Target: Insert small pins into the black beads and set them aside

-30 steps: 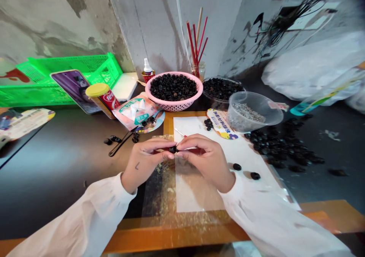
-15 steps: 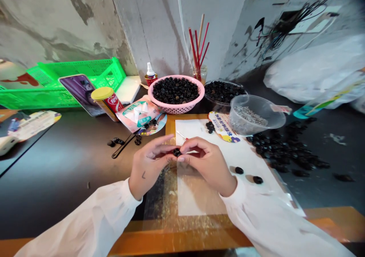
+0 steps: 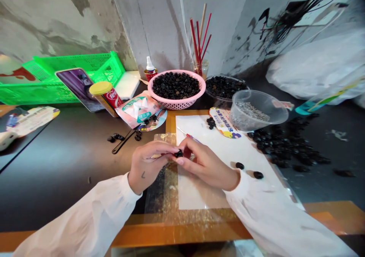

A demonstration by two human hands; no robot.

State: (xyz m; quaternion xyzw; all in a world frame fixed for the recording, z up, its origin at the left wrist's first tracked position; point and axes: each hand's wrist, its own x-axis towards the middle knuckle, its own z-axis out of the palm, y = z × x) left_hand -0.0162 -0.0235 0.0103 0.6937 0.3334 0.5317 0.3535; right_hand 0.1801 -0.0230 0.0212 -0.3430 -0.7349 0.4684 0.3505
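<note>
Between my two hands, over the left edge of a white sheet (image 3: 205, 196), is a small round black piece (image 3: 178, 153). My left hand (image 3: 151, 162) pinches it from the left with thumb and fingers. My right hand (image 3: 203, 162) grips the same piece from the right with thumb and index finger. A thin tool with a red handle (image 3: 188, 136) lies on the sheet just beyond my right fingers. Two loose black pieces (image 3: 258, 175) rest right of my right wrist, and a small cluster of black pieces (image 3: 211, 123) sits farther back.
A pink basket (image 3: 176, 104) full of black pieces stands at the back, beside a clear tub (image 3: 242, 126) of small metal parts. Black pieces (image 3: 288, 145) are heaped on the right. Left are a tissue pack (image 3: 139, 108), yellow-lidded can (image 3: 105, 97), phone (image 3: 81, 89) and green crate (image 3: 82, 69).
The view has shifted slightly. My left fingers, raised and spread before, have come down around the black piece. My right fingers have changed their hold on it a little.
</note>
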